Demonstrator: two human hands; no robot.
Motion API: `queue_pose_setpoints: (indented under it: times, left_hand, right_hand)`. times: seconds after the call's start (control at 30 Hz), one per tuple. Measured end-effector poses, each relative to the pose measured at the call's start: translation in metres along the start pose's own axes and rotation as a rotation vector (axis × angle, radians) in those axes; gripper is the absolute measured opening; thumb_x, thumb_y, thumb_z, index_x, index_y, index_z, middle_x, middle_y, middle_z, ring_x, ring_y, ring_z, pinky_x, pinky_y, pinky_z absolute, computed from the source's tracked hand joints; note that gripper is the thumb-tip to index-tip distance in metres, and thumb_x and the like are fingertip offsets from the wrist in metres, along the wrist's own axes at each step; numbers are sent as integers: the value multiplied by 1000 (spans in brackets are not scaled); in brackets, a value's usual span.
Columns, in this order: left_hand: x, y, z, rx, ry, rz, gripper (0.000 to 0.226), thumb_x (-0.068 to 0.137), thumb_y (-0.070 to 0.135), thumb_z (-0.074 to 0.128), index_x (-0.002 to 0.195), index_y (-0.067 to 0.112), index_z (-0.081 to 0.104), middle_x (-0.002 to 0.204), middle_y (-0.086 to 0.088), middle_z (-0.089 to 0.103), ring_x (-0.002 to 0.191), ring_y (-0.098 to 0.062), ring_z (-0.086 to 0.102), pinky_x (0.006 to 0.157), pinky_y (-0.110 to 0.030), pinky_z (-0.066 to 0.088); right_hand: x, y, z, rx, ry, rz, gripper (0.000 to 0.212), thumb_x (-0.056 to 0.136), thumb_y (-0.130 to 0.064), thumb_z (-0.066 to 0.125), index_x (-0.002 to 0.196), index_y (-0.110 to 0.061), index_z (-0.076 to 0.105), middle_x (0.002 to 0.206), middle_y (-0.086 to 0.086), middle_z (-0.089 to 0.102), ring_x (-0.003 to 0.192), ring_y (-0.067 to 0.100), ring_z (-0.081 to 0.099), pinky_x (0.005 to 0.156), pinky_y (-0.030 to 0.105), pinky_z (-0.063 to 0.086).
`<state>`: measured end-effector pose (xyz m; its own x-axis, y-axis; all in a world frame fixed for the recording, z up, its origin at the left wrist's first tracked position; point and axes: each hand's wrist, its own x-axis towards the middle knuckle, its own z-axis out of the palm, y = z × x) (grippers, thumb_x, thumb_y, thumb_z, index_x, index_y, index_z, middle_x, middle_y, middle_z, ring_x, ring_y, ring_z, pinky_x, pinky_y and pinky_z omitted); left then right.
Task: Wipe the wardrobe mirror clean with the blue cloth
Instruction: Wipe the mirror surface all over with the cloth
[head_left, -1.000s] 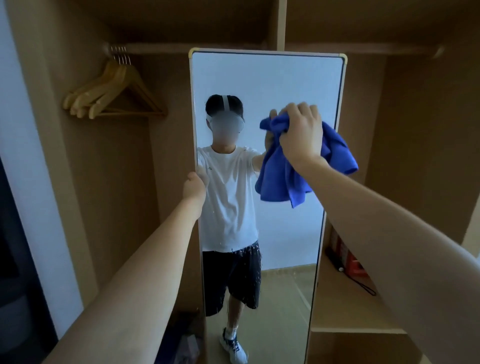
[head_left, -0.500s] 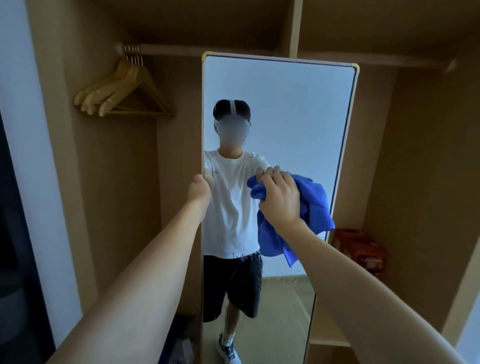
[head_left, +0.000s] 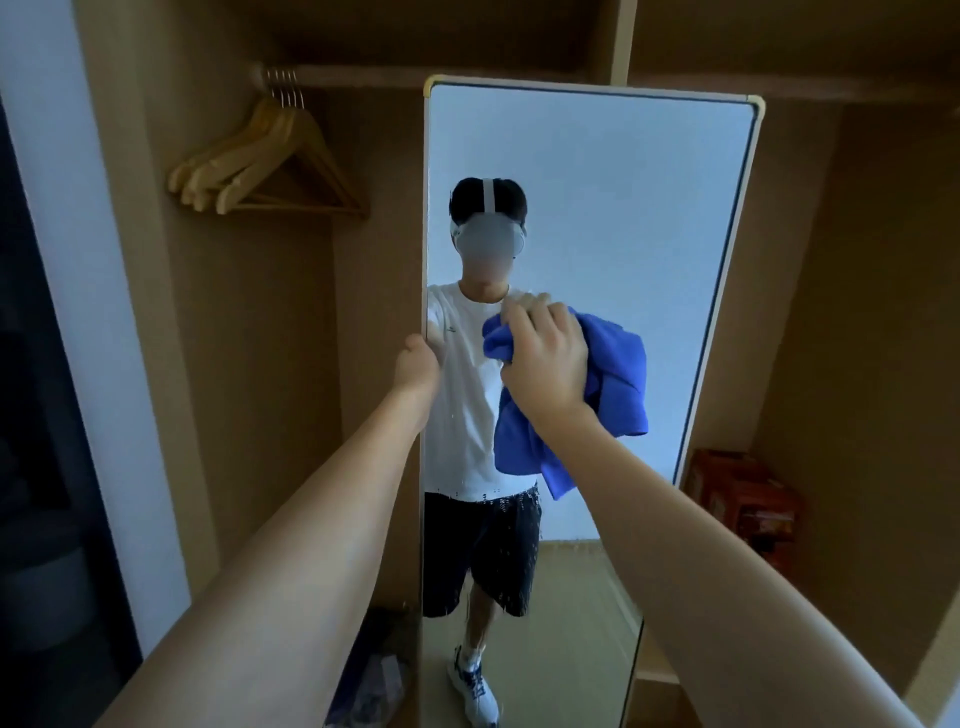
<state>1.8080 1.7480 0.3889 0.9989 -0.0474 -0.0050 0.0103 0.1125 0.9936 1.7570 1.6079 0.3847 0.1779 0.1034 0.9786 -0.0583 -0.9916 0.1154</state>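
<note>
My right hand (head_left: 545, 364) is closed around a bunched part of the cloth (head_left: 613, 384) and presses it against the mirror (head_left: 597, 208) at about mid-height, left of centre. Most of the cloth hangs loose below and to the right of my fist. My left hand (head_left: 415, 369) is wrapped around the mirror's left edge to steady the panel.

Risks from this position, as I judge them:

1. Poor contact. Only the bunched part under my fingers meets the glass, so a stroke is likely to leave streaks.
2. Missed area. Fine droplets or specks show on the lower glass, across the reflected shorts. If strokes stay at this height, that band stays dirty.
3. Panel movement. Hard pressure could swing or flex the mirror if my left hand loosens.
4. Fresh marks. My left fingers at the edge may leave prints on the glass.
5. Dropped cloth. The hanging part could drag it out of a slack grip.
</note>
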Motion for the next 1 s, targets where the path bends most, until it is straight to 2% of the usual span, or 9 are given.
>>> queue_pose_setpoints:
  times: [0.17,0.27,0.37,0.43,0.5,0.63,0.73,0.87,1.0]
  left_hand:
    - [-5,-1,-2,34,-21,23,50,105,33,17,143,9,38,142,-13,45,132,-29,42,105,-38,34]
    - [-12,2,-2,54,-34,31,50,105,32,18,144,8,38,146,-14,43,135,-31,41,108,-39,35]
    - [-8,4,0,30,-28,24,52,104,30,20,144,2,38,149,-19,40,136,-36,39,109,-42,34]
    - [-3,0,-1,-21,-102,16,52,102,33,20,139,6,45,144,-17,47,127,-33,49,108,-42,37]
    - [-3,-2,-2,-80,-133,-1,48,102,33,20,122,11,58,126,-14,61,110,-28,59,99,-37,44]
    - [1,-4,-6,-40,-83,14,46,105,28,22,131,5,53,125,-11,56,126,-29,49,102,-35,37]
    - [11,-7,-7,-20,-141,32,41,104,28,22,114,11,58,109,-4,57,113,-24,52,93,-33,37]
    - [18,-9,-8,16,-128,68,46,103,27,21,123,5,57,121,-14,59,113,-29,54,90,-33,37]
    - [24,-14,-7,2,-164,93,45,103,25,23,118,4,60,115,-11,61,104,-26,54,88,-32,37]
  right_hand:
    - [-27,-5,-3,53,-70,-93,27,67,0,34,74,-10,58,67,4,53,66,26,47,63,36,43]
    - [-5,-6,-8,83,-109,-10,23,66,0,48,80,-9,63,73,4,59,71,28,51,63,34,40]
    - [37,-14,-18,87,-55,52,23,63,2,59,84,-7,63,79,7,62,75,32,54,60,33,38]
    - [68,-18,-23,95,2,79,24,62,4,60,84,-5,60,81,11,61,75,35,54,58,36,39]
    - [82,-18,-21,76,35,108,24,64,3,60,87,-4,59,84,12,60,76,36,53,58,39,41]
    - [42,-28,1,10,36,-3,30,66,8,54,91,-4,64,83,10,59,72,30,48,62,42,44]
    - [10,-36,10,23,-3,-24,28,67,8,51,87,-6,65,80,9,58,71,28,46,65,37,41]
    - [-19,-44,10,27,-122,-65,22,66,10,54,79,-8,58,74,6,53,70,27,47,70,39,45]
    - [-14,-48,-1,116,-263,-9,25,64,9,57,84,-8,59,82,7,57,78,29,50,72,43,48]
